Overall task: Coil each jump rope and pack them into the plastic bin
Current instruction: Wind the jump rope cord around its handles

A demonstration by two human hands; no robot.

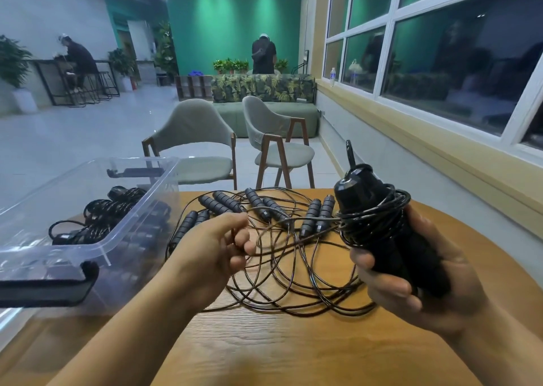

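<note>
your right hand (411, 286), well right of the clear plastic bin (138, 212), grips a pair of black jump rope handles (392, 258) wrapped in thin black cord (371, 224), your left hand (216, 247) nearer the bin pinches that cord's free run, coiled black ropes (101, 214) lie inside the bin, loose black ropes (273, 206) just right of it.

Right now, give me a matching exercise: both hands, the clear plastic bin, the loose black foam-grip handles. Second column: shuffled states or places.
1. left hand
2. right hand
3. clear plastic bin
4. loose black foam-grip handles

A. contains coiled black ropes
B. grips a black handle pair wound with cable
C. lie on the round wooden table
D. pinches the thin black cable

Pairs: 1-D, 2-B, 3-A, 4-C.
</note>
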